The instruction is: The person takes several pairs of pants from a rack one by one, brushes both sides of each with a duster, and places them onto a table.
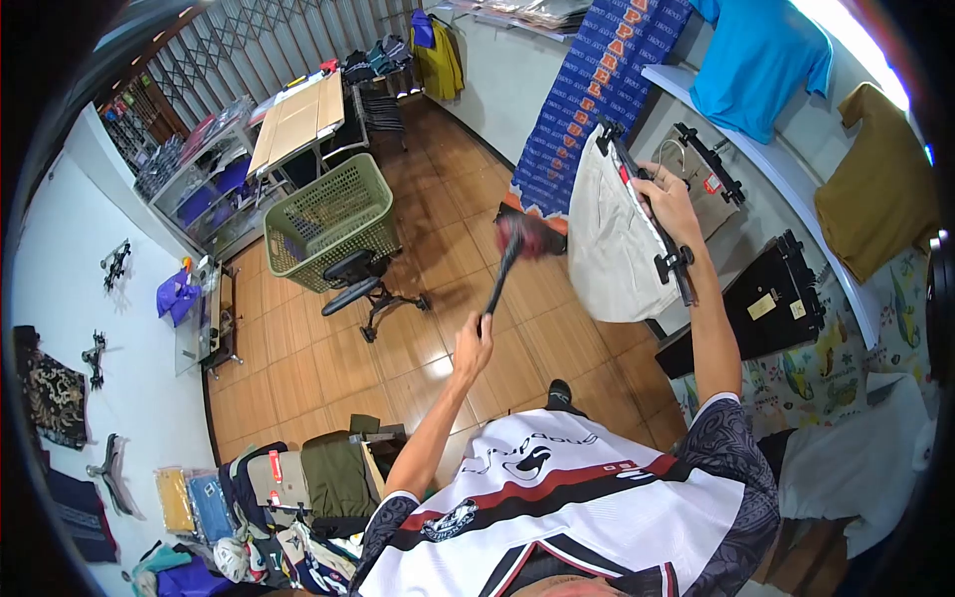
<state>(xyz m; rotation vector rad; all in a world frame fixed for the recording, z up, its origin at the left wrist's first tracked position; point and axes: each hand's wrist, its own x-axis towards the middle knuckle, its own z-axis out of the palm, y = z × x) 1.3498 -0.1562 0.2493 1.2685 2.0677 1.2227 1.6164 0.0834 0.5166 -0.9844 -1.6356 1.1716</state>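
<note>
My left hand (pixel 474 337) grips the black handle of a duster (pixel 517 244) whose dark red head points up toward a pair of cream shorts. My right hand (pixel 668 204) holds a black clip hanger (pixel 652 214) from which the cream shorts (pixel 609 244) hang in front of me. The duster head is just left of the shorts, close to their edge.
A green basket (pixel 328 219) rests on a black office chair (pixel 368 284) on the wood floor. Black shorts (pixel 771 308) and other garments hang on the right wall below a shelf (pixel 756 149). Folded clothes (pixel 288 497) lie at lower left. A table (pixel 298 119) stands at the back.
</note>
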